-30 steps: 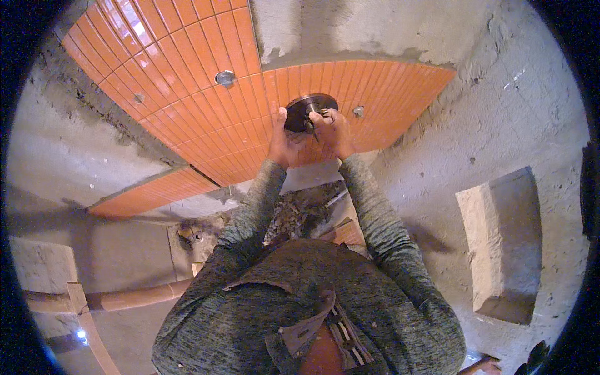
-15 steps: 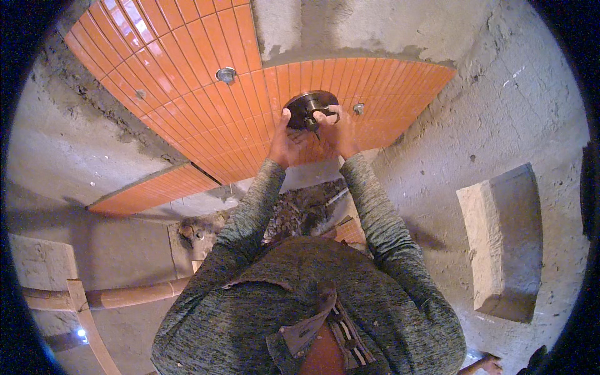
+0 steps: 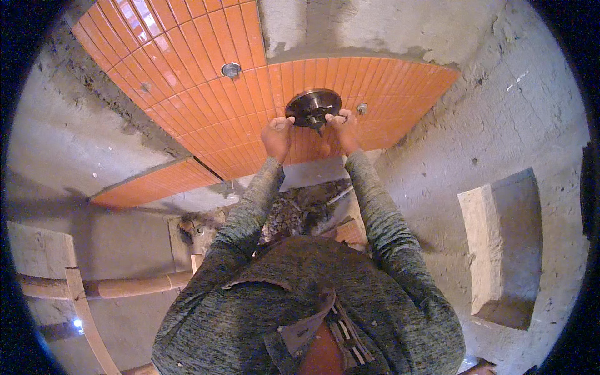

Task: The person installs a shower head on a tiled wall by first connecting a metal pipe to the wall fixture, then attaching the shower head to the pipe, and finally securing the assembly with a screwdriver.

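Dark round plate [image 3: 299, 106] is up against the orange tile wall [image 3: 219, 125], between the two hands and a bit beyond both; seen from here it reads as an oval, long way running across from the left hand's side to the right's; the stubby hub [image 3: 316, 116] at its centre sticks out toward the wearer, and a slim dark lever [image 3: 321, 132] points down from it into the gap between the hands.

Left hand [image 3: 277, 134]: plate lies up and to its right; fingers drawn in narrow, holding the lower left rim. Right hand [image 3: 345, 130]: plate lies up and to its left; also narrow, thumb and fingers on the lower right rim; this one is nearer the hub and lever; looks like a pinch both sides, but fingertips are small and dim from here, so can't swear how firm, or whether the plate sits flush.

Further out: small metal fitting [image 3: 362, 109] just beyond the right hand, on its right; larger metal fitting [image 3: 231, 70] up and left of the left hand, well apart; rubble [image 3: 287, 215] below both hands, between the forearms; wall recess [image 3: 515, 250] well off to the right hand's right, lower down.
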Demonstrator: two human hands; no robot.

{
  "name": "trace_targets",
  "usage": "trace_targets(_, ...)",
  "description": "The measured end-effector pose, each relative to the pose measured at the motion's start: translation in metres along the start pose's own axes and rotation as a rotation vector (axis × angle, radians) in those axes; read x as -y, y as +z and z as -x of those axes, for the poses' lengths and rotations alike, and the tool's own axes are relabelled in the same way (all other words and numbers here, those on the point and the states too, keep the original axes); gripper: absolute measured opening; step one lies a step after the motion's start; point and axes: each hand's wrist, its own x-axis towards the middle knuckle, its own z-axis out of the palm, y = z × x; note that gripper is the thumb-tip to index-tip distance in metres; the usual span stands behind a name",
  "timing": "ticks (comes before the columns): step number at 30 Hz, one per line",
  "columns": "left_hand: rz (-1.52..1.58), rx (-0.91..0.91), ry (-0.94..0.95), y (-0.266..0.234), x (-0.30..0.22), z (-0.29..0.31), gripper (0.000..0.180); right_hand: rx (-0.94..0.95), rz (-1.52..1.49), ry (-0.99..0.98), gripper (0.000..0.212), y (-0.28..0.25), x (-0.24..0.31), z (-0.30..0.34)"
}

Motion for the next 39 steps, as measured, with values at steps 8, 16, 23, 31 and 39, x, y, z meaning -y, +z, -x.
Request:
trace_targets(8,0.002,-0.065,0.080,0.010,0.017,-0.012,0.022,-0.109,0.167,-0.194,0.046,0.025,-0.068,-0.045)
trace_targets(16,0.030,-0.022,0.026,0.005,0.002,-0.013,0.018,-0.160,0.473,-0.098,0.048,0.020,-0.034,-0.035)
trace_targets(23,0.052,-0.003,0.101,0.000,0.005,-0.018,0.024,-0.002,0.207,-0.013,0.045,0.010,-0.004,-0.026)
trace_targets(31,0.167,0.033,-0.022,-0.002,-0.035,-0.006,0.022,0.013,0.278,-0.149,0.047,0.015,-0.053,-0.056)
trace_targets(39,0.073,-0.015,0.036,-0.004,-0.028,0.001,0.019,-0.158,-0.280,0.039,0.049,0.022,-0.005,-0.009)
